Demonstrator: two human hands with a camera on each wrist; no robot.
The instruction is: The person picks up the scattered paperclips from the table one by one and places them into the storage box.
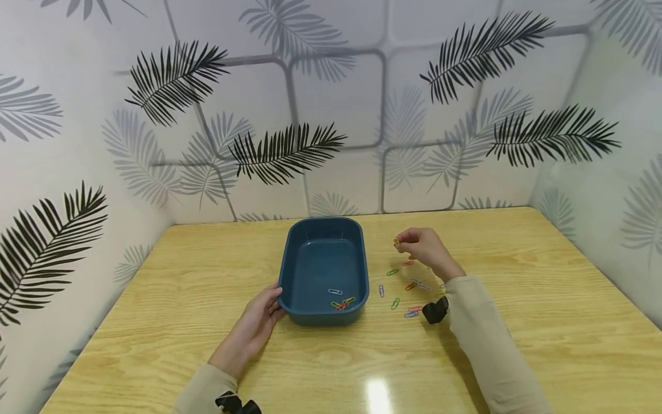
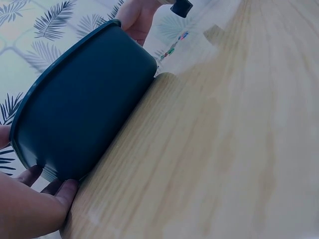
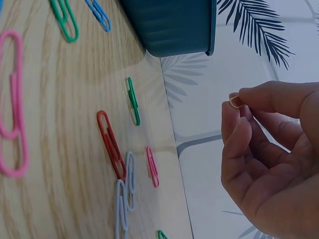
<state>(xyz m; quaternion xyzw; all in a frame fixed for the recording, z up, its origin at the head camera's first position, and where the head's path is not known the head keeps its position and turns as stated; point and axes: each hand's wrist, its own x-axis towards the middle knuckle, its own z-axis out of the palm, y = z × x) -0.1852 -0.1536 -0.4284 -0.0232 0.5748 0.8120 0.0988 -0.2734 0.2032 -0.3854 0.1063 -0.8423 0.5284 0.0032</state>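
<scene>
A dark blue plastic tray (image 1: 289, 253) stands on the wooden table, with a few coloured paper clips (image 1: 342, 302) at its near end. My left hand (image 1: 256, 325) rests against the tray's near left corner (image 2: 55, 169), fingers straight along its wall. My right hand (image 1: 421, 244) is raised just right of the tray and pinches a yellow paper clip (image 3: 234, 101) between thumb and fingertips. Below that hand several loose paper clips (image 1: 408, 286) lie scattered on the table; the right wrist view shows a red one (image 3: 110, 143), green ones (image 3: 132, 100) and pink ones (image 3: 12, 104).
The wooden table (image 1: 543, 322) is closed in by leaf-patterned walls (image 1: 331, 115) at the back and both sides. A black wrist camera mount (image 1: 435, 310) sits by my right sleeve. Bare tabletop stretches to the right and in front of the tray.
</scene>
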